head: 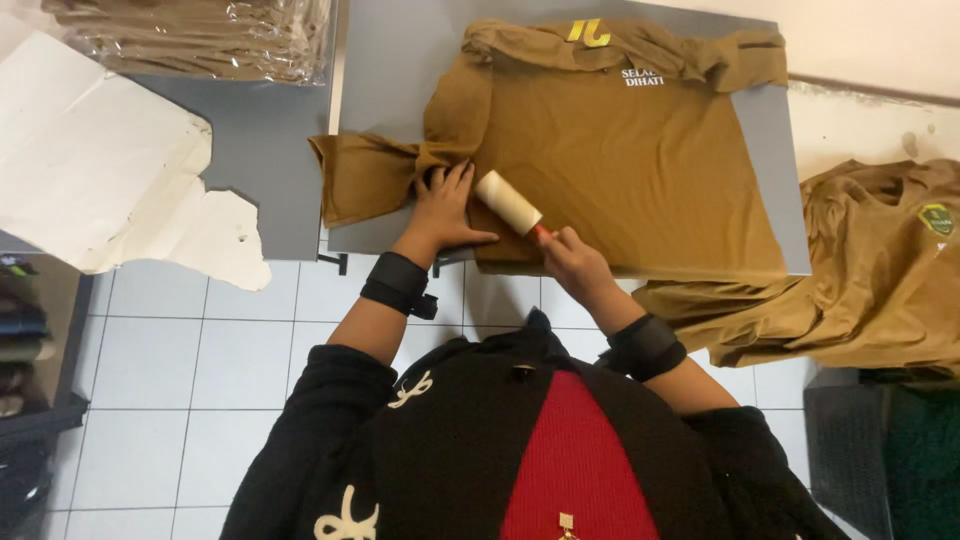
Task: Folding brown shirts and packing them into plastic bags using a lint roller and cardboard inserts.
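Observation:
A brown T-shirt (620, 150) lies spread flat on a grey board (775, 140), back side up with white and yellow print near the collar. My left hand (445, 205) presses flat on the shirt's lower left part, by the folded sleeve (365, 175). My right hand (572, 262) grips the red handle of a lint roller (508, 203), whose pale roll rests on the fabric just right of my left hand. Both wrists wear black bands.
A pile of brown shirts (860, 270) hangs off the surface at the right. Several bagged folded shirts (200, 35) lie at the top left. Torn white paper (100, 160) covers the left table. White floor tiles (200, 360) show below.

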